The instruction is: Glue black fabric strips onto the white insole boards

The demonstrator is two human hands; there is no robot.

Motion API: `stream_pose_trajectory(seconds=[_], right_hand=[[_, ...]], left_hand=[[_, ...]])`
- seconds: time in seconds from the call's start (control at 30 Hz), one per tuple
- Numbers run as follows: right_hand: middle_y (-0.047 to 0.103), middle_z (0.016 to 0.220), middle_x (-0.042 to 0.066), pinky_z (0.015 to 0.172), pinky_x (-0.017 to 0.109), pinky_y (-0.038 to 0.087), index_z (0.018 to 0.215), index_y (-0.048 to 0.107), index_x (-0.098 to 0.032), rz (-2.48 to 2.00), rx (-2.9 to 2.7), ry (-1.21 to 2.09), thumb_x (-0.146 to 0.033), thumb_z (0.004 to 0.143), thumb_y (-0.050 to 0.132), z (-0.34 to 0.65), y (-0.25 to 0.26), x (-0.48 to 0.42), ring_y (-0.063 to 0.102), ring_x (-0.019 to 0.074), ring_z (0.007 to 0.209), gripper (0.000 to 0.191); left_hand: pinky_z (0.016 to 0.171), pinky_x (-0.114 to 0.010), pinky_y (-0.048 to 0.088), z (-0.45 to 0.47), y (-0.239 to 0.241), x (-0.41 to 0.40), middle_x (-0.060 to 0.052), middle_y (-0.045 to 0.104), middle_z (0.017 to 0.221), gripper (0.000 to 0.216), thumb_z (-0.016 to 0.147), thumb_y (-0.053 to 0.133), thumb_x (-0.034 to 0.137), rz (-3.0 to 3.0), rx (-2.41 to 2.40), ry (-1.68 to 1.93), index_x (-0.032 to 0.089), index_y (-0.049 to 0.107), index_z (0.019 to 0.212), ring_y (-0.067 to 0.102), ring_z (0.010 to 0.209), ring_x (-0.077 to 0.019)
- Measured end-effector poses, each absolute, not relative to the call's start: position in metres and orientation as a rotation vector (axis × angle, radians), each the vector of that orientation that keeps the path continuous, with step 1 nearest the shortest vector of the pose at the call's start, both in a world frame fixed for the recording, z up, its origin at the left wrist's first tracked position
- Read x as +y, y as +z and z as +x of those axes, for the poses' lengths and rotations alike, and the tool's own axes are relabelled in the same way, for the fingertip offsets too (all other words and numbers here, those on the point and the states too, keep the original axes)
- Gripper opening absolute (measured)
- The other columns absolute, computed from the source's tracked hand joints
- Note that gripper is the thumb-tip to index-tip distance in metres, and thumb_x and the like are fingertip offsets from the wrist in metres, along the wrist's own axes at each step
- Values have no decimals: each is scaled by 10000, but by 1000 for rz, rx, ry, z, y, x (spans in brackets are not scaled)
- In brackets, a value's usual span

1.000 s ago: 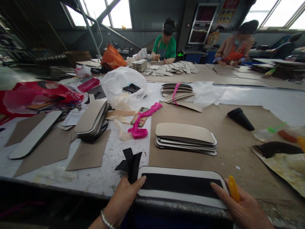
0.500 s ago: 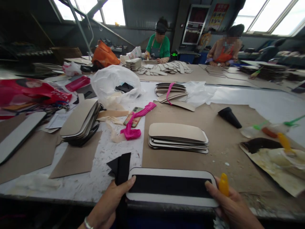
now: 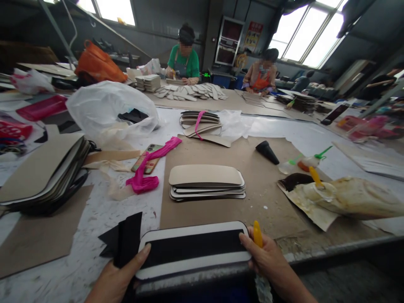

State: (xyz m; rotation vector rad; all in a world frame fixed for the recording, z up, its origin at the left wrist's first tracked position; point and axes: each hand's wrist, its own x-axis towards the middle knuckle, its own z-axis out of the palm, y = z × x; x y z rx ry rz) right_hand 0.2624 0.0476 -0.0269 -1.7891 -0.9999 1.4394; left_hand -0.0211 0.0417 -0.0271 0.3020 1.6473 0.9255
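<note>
A white rounded panel point(image 3: 202, 265) with a black strip point(image 3: 194, 247) along its middle is held level over the table's front edge. My left hand point(image 3: 121, 273) is closed on its left end, thumb on top. At the right end, my right hand point(image 3: 268, 256) grips the panel with its thumb on the black strip. A tool with a yellow handle point(image 3: 258, 234) is also tucked in the right hand; its lower end looks whitish and crusted. Black fabric pieces point(image 3: 128, 235) stick up beside my left hand. Beyond the panel lies a stack of beige panels point(image 3: 205, 176).
On the table are a bundle tied with pink ribbon point(image 3: 199, 125), a phone point(image 3: 152, 163), a black cone point(image 3: 267, 152), squeeze bottles point(image 3: 308, 163) and a glue-stained container point(image 3: 356, 195). A thicker panel stack point(image 3: 41, 172) stands left. Two co-workers sit across.
The view has turned to the right, so table items sit further left and more of the right side shows. Both hands keep hold of the panel, which appears slightly more tilted.
</note>
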Motion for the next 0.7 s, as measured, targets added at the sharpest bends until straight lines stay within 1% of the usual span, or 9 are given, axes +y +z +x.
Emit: stream_pose_trajectory(seconds=[0.07, 0.13, 0.23, 0.3, 0.37, 0.43, 0.53, 0.63, 0.7], right_hand=[[404, 516, -99, 354, 140, 271, 741, 460, -180, -1742, -977, 1474, -606, 666, 599, 263, -27, 47, 386, 30, 356, 454], [400, 514, -99, 359, 140, 278, 737, 460, -185, -1678, -921, 1530, -581, 676, 617, 264, -27, 45, 374, 32, 369, 430], [403, 522, -97, 366, 138, 284, 758, 471, -187, -1615, -857, 1603, -563, 681, 635, 266, -29, 44, 367, 31, 385, 418], [404, 527, -98, 371, 137, 293, 771, 474, -186, -1615, -845, 1612, -570, 679, 635, 268, -31, 45, 358, 27, 383, 427], [403, 535, -99, 366, 136, 292, 767, 471, -185, -1640, -850, 1587, -586, 663, 637, 270, -34, 47, 358, 25, 379, 446], [398, 534, -101, 358, 131, 272, 766, 472, -183, -1694, -847, 1516, -605, 650, 630, 272, -35, 49, 364, 21, 369, 465], [381, 507, -107, 363, 127, 248, 804, 491, -174, -1815, -826, 1405, -620, 634, 624, 272, -37, 53, 373, 21, 358, 496], [384, 506, -103, 379, 137, 262, 823, 496, -167, -1883, -822, 1360, -622, 615, 631, 272, -38, 56, 383, 32, 375, 518], [387, 499, -100, 383, 143, 259, 790, 479, -172, -1893, -836, 1345, -630, 616, 620, 273, -37, 58, 382, 38, 377, 510]], left_hand=[[444, -195, 457, -23, -24, 42, 2, 645, 573, 326, 634, 746, 299, 252, 1584, 893, 146, 600, 883, 560, 485, -139], [460, -223, 472, -24, -20, 42, -10, 652, 586, 359, 615, 757, 300, 186, 1497, 862, 146, 607, 902, 564, 481, -152], [576, -296, 518, -23, -12, 45, -39, 682, 704, 453, 627, 740, 287, 84, 1406, 830, 173, 579, 1034, 620, 608, -207], [621, -299, 517, -21, -7, 47, -28, 676, 740, 471, 643, 727, 281, 98, 1407, 838, 203, 556, 1075, 624, 669, -210], [617, -263, 502, -20, -4, 49, -6, 646, 717, 381, 670, 708, 324, 200, 1413, 859, 215, 576, 1011, 597, 660, -179], [539, -197, 453, -20, -2, 51, 18, 579, 636, 263, 700, 676, 396, 344, 1396, 866, 193, 599, 850, 515, 570, -120], [455, -145, 350, -20, -2, 55, 47, 469, 543, 291, 732, 630, 442, 485, 1352, 905, 165, 555, 685, 364, 483, -67], [455, -151, 326, -21, -5, 57, 50, 442, 518, 328, 747, 597, 470, 524, 1333, 952, 161, 531, 661, 332, 470, -62], [456, -159, 318, -21, -6, 59, 43, 462, 544, 322, 717, 634, 459, 557, 1343, 951, 153, 542, 684, 340, 479, -63]])
